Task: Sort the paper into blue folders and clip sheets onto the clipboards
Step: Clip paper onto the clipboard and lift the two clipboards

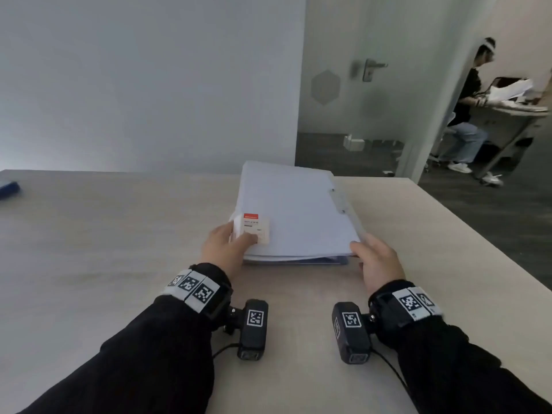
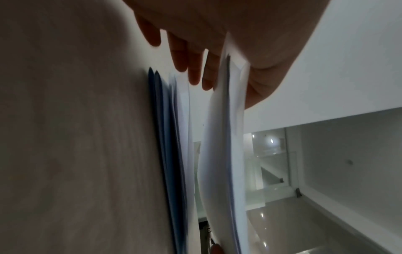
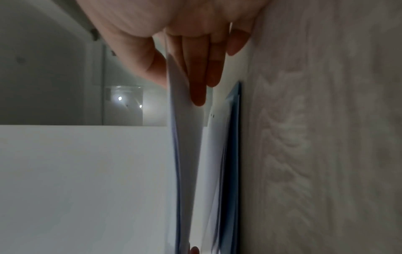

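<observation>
From the head view, a stack of pale blue plastic folders with white sheets [image 1: 294, 213] lies on the light wood-grain worktop [image 1: 119, 234], at about 12 o'clock from the two hands. The left hand [image 1: 225, 245] pinches the near left corner of the top folder, thumb on a white label with a red strip [image 1: 254, 228]. The right hand [image 1: 376, 259] grips the near right corner, thumb on top. A dark blue object [image 1: 9, 189] lies at the worktop's 10 o'clock edge, too blurred to name. At 2 o'clock, beyond a glass door [image 1: 343, 85], a seated person [image 1: 469, 109] handles papers.

In the left wrist view, the left fingers [image 2: 193, 68] lie straight and close together beneath the lifted top layer, thumb on its other side; darker blue covers [image 2: 165, 137] stay against the worktop.

In the right wrist view, the right fingers [image 3: 197, 77] are pressed together under the raised layer, thumb opposite, pinching it.
</observation>
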The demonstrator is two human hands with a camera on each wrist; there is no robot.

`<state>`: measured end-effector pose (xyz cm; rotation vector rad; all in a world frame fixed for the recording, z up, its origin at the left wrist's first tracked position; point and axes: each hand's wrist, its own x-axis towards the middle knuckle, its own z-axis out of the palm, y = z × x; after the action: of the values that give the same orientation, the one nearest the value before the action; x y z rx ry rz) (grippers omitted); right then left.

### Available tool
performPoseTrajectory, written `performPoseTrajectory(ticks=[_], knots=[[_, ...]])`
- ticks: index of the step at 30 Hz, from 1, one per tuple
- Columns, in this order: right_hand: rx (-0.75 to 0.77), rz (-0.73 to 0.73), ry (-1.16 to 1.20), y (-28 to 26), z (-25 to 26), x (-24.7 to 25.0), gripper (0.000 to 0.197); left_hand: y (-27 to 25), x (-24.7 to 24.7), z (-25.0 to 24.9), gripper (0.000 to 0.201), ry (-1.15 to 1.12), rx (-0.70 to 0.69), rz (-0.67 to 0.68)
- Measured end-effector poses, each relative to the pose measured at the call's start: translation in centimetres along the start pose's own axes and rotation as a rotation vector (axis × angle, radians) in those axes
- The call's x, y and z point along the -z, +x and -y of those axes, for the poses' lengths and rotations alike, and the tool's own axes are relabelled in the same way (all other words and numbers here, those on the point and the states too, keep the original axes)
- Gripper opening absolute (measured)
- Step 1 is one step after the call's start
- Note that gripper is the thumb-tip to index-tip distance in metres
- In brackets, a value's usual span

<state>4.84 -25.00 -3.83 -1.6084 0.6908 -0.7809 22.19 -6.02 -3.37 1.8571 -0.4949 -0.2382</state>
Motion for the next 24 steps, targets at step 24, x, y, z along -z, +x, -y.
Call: performPoseTrajectory(ticks=[24], knots=[[-0.105, 0.091, -0.366, 5.9, -1.6, -2.1, 0.073, 6.8, -0.4, 2.7, 0.06, 0.006, 0.095, -0.138]])
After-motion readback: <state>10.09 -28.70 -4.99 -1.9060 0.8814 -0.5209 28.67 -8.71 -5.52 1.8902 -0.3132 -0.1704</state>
